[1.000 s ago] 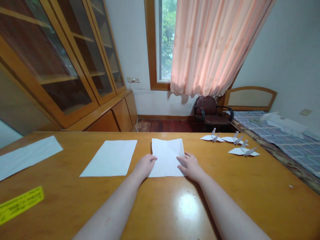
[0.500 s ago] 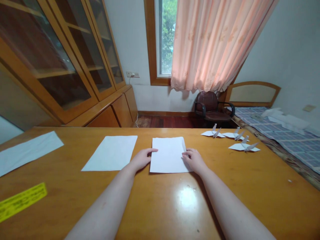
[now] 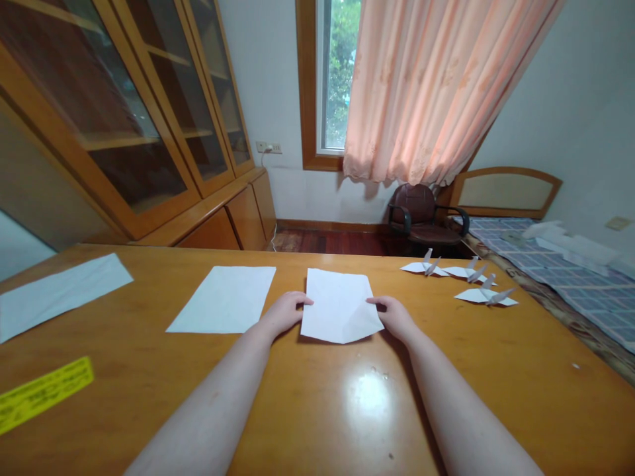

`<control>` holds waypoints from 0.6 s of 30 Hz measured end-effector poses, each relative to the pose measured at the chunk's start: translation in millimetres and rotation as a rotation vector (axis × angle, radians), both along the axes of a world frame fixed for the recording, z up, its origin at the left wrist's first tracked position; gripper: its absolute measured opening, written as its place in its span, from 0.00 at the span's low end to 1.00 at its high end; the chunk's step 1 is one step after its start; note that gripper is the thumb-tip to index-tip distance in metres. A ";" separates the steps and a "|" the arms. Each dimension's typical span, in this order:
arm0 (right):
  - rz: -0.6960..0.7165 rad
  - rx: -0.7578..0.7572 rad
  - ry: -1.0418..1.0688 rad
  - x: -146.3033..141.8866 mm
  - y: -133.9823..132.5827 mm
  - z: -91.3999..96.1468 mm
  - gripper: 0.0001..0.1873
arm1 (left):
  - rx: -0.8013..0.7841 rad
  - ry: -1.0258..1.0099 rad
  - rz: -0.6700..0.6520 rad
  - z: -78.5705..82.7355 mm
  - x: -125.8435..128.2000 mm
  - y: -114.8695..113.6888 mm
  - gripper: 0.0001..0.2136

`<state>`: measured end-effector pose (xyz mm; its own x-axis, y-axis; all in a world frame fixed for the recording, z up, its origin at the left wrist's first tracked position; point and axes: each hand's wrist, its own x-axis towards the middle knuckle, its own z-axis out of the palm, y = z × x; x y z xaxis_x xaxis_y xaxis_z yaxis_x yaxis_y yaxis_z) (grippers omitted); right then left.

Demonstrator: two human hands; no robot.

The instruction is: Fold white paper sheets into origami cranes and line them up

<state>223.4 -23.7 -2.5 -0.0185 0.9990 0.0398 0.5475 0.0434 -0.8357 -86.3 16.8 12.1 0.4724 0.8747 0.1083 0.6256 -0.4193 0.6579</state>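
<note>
Between my two hands is a white sheet of paper [image 3: 340,307], its near edge bowed into a blunt point above the table. My left hand [image 3: 288,312] pinches the sheet's left edge, thumb on top and fingers underneath. On the opposite edge, my right hand [image 3: 391,316] grips in the same way, with its fingers mostly hidden below. A second white sheet [image 3: 223,301] lies flat just left of my left hand. Three folded paper cranes [image 3: 489,295] sit on the table to the right, beyond my right hand.
The wooden table [image 3: 307,423] carries another paper strip [image 3: 64,297] at far left and a yellow label [image 3: 47,393] near the left edge. Past the table stand a brown armchair [image 3: 421,218], a glass-door cabinet [image 3: 198,198] and a bed [image 3: 546,258].
The held sheet has shifted from lying fairly flat to bowing along its near edge. My right thumb now rests on the sheet's right edge. The whole view has moved slightly.
</note>
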 end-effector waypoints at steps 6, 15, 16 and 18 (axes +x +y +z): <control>-0.003 0.071 -0.303 0.6 2.8 -1.5 0.13 | 0.033 -0.002 0.083 -5.1 -0.2 2.3 0.08; -0.044 0.084 -0.387 -0.1 6.1 -3.6 0.14 | 0.057 0.041 0.210 4.9 1.0 -1.0 0.13; -0.051 0.090 -0.384 -0.1 6.6 -4.4 0.13 | 0.055 0.051 0.215 5.8 0.9 -1.4 0.14; -0.068 0.103 -0.357 -0.3 7.6 -7.0 0.11 | 0.047 0.060 0.206 6.8 0.9 -1.9 0.13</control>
